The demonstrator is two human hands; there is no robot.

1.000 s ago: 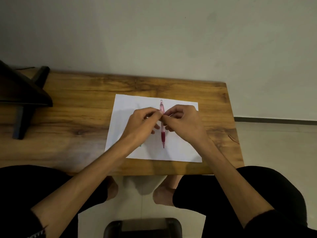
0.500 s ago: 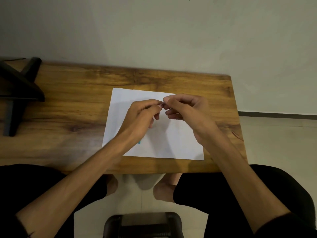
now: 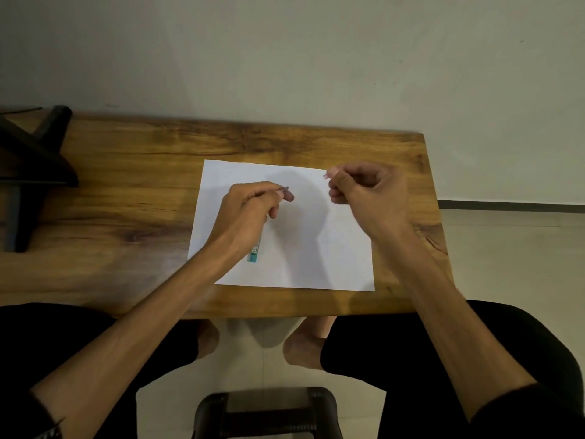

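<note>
A white sheet of paper (image 3: 316, 248) lies on the wooden table (image 3: 126, 201). Over the sheet's left half, my left hand (image 3: 250, 210) pinches a thin pen (image 3: 286, 188). Only the pen's dark end shows past the fingertips; the rest is hidden in the hand. My right hand (image 3: 367, 191) hovers over the sheet's far right corner with curled fingers, pinching a small pale piece (image 3: 326, 176) between thumb and forefinger. A small tube with a teal end (image 3: 254, 255) lies on the paper, partly under my left wrist.
A dark wooden stand (image 3: 28, 172) sits on the table's left end. A wall rises right behind the table. My knees in black trousers are at the table's near edge, and a dark stool (image 3: 269, 410) stands on the tiled floor between them.
My hands were together at the middle of the sheet on the pink pen. They have pulled apart: the right hand moved right with the small piece, and the left kept the pen.
</note>
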